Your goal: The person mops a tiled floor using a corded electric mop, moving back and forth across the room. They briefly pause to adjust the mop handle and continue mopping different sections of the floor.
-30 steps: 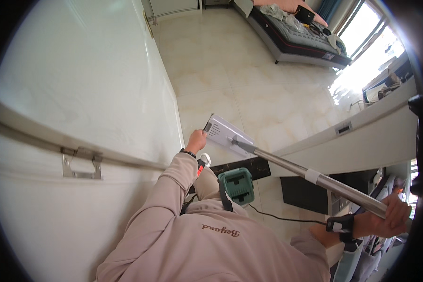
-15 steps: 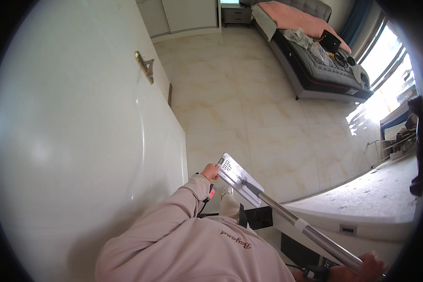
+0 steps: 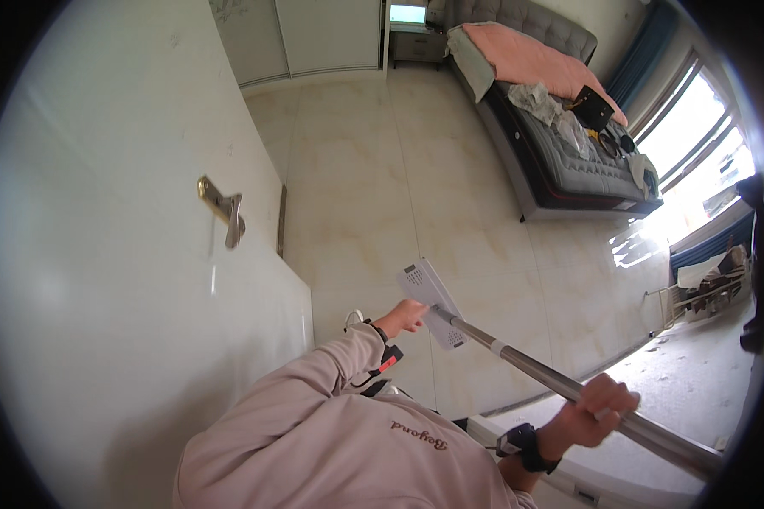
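A flat white mop head (image 3: 433, 303) sits at the end of a long metal pole (image 3: 552, 386), raised above the tiled floor. My left hand (image 3: 403, 316) grips the near edge of the mop head, fingers curled on it. My right hand (image 3: 598, 411) is closed around the pole farther down, near the lower right. Both forearms wear pale pink sleeves and dark wrist straps.
A white door (image 3: 119, 280) with a metal lever handle (image 3: 223, 208) fills the left side. A cream tiled floor (image 3: 399, 170) stretches ahead to a grey bed (image 3: 552, 127) with pink bedding and clutter. Bright windows (image 3: 696, 144) are at right; a pale ledge (image 3: 688, 390) lies below them.
The view has swung upward and toward the room, bringing the door handle and the bed into sight. Both hands keep their hold on the mop, which now sits higher in view.
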Action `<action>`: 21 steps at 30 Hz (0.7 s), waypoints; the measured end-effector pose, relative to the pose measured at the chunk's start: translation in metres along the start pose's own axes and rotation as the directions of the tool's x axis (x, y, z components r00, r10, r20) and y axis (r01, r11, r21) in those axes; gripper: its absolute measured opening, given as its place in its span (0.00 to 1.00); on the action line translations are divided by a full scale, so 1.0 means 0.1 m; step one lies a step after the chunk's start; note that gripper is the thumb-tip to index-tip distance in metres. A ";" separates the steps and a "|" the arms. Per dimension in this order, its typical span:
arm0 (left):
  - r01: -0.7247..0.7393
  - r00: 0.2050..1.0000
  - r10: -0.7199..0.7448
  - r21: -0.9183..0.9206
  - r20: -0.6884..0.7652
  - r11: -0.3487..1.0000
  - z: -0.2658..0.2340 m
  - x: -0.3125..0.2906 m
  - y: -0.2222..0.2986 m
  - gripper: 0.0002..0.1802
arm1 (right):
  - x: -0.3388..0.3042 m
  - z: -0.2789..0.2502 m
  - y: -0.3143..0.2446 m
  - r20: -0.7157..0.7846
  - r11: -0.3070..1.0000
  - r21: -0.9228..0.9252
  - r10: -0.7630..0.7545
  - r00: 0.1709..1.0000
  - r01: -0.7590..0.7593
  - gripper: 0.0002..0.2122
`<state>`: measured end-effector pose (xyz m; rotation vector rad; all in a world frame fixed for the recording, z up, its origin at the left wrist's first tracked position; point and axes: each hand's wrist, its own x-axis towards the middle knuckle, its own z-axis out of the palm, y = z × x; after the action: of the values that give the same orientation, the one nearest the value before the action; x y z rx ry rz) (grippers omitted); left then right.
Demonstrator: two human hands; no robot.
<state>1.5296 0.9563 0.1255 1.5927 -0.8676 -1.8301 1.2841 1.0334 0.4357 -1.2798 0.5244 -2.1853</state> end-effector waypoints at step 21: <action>0.108 0.926 0.066 -0.427 0.373 0.898 -2.36 1.59 2.79 0.30 | 1.14 2.80 4.23 0.430 0.960 0.060 0.223 0.875 -0.274 0.13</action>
<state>1.7401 0.6315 0.2201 0.9837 -0.5276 -2.2013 1.5950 0.6186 0.3992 -1.4732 0.3540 -1.6380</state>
